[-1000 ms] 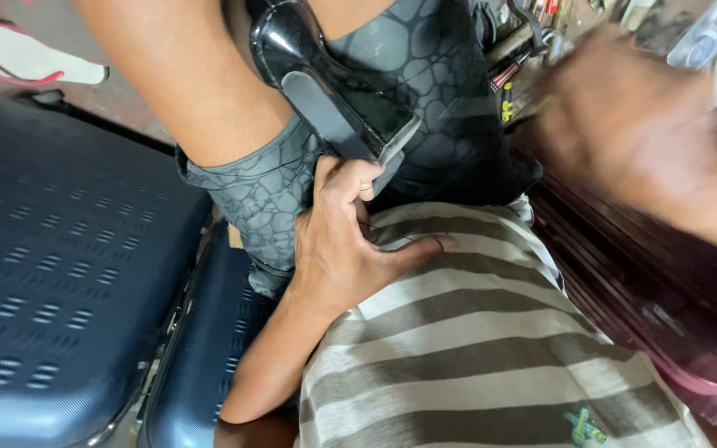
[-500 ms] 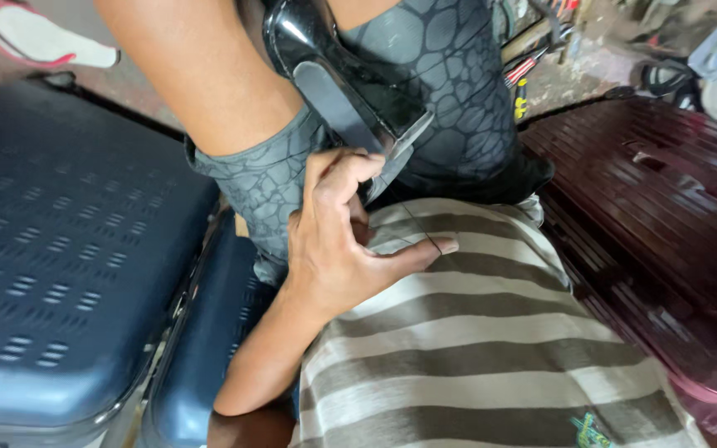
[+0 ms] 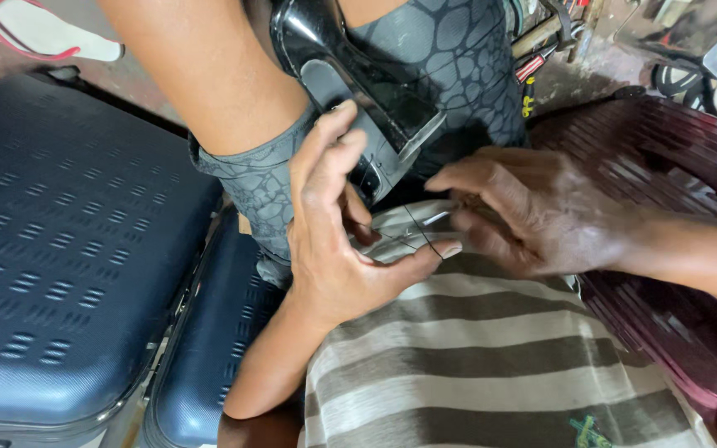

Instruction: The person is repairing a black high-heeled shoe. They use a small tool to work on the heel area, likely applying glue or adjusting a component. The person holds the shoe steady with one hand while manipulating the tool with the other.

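Fingers of the left hand [image 3: 334, 241] rest on a black shoe [image 3: 358, 83], its grip half apart. The right hand [image 3: 533, 207] pinches a thin thread [image 3: 421, 228], grip together, above the striped shirt [image 3: 475, 365].

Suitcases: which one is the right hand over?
The maroon ribbed suitcase on the right: the right hand and its forearm cross it. The two navy suitcases lie on the left, beyond the left hand.

The black shoe [image 3: 350, 75] runs off the top edge; right hand [image 3: 533, 211] slightly blurred.
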